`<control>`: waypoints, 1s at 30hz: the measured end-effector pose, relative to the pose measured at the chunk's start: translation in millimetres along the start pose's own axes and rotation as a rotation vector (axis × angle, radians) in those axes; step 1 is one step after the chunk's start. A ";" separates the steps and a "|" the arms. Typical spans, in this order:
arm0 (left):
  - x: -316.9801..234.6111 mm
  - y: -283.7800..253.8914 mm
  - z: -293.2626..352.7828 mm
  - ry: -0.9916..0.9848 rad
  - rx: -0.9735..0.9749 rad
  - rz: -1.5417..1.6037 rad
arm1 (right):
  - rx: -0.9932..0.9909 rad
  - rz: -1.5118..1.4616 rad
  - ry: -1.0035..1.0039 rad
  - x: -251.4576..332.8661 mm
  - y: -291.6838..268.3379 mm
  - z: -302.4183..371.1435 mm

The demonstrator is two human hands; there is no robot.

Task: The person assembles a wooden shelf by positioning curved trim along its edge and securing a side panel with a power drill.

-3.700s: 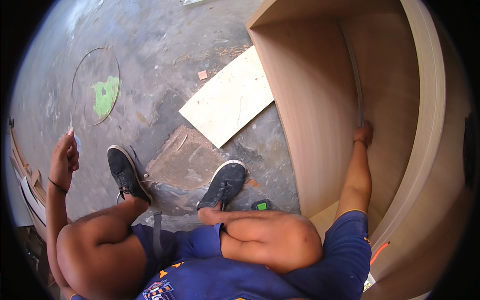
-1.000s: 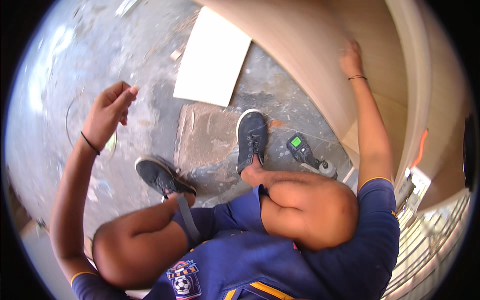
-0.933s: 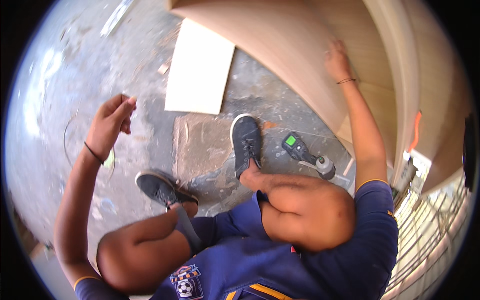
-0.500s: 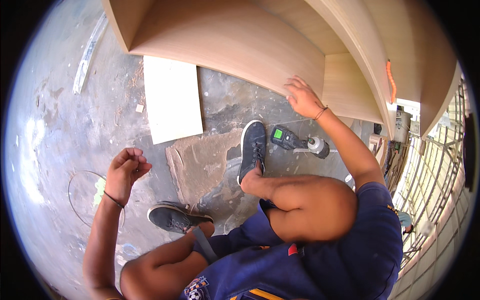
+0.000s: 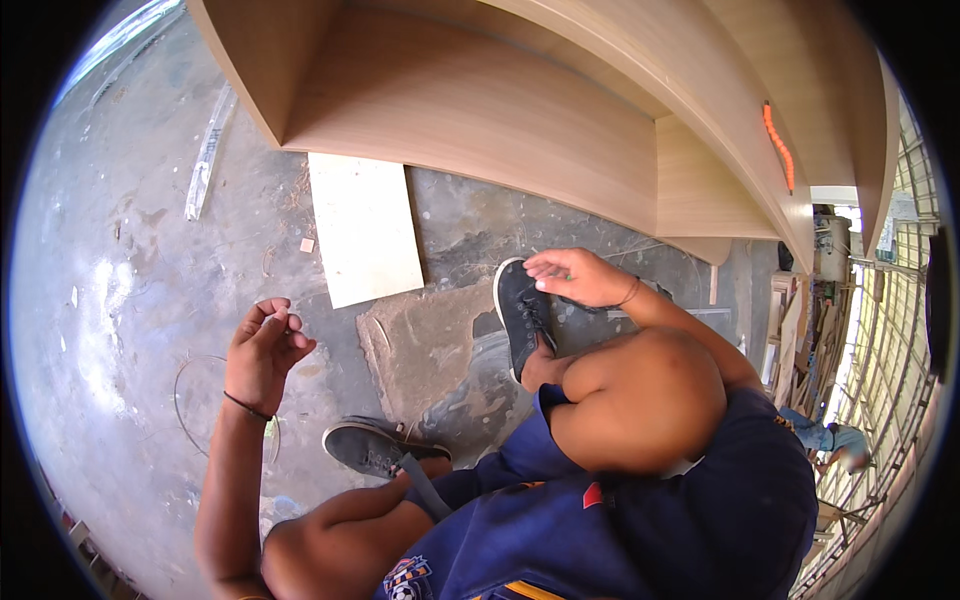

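Note:
My left hand (image 5: pixel 264 352) is raised over the floor at the left. Its thumb and fingers are pinched together, and what they hold, if anything, is too small to make out. My right hand (image 5: pixel 582 278) reaches over my right shoe (image 5: pixel 520 315) with its fingers stretched out and slightly bent. Beneath that hand lies a cordless drill, almost wholly hidden by the hand, forearm and knee; whether I touch it I cannot tell. Beyond both hands stands a pale wooden cabinet (image 5: pixel 480 130) with open compartments.
A white panel (image 5: pixel 366 235) lies on the grey concrete floor, partly under the cabinet's edge. An orange coiled cord (image 5: pixel 778 148) hangs on the cabinet's side. A thin wire loop (image 5: pixel 178 400) lies near my left wrist. Wood pieces (image 5: pixel 790 320) stand at the right, with another person (image 5: pixel 825 437) farther off.
My right hand has left the cabinet's lower edge and come down toward me, over the drill by my shoe. My left hand stays pinched in much the same place. The view has shifted a little.

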State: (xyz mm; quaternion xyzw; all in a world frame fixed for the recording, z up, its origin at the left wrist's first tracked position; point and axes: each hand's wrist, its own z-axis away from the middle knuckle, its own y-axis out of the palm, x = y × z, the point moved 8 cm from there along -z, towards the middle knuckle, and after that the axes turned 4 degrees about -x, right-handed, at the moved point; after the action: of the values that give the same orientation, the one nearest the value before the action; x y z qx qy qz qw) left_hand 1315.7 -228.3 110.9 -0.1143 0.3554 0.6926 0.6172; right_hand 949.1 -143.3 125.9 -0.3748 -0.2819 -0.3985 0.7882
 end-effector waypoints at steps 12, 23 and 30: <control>-11.1 23.4 30.5 0.067 -0.214 -0.142 | -0.497 -0.017 -0.171 -2.6 -88.2 34.2; -3.9 153.3 -42.7 0.074 0.144 -0.542 | -0.868 -0.451 0.233 -230.7 -137.2 145.8; 53.7 253.7 -90.3 -0.065 0.272 0.009 | -0.163 0.446 -0.104 57.1 -16.5 85.8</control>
State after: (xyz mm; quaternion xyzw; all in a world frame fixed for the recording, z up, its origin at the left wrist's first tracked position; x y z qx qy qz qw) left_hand 1041.5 -240.3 102.8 -0.0056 0.4262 0.6443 0.6350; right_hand 952.7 -103.7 222.4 -0.5100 -0.1992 -0.2160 0.8084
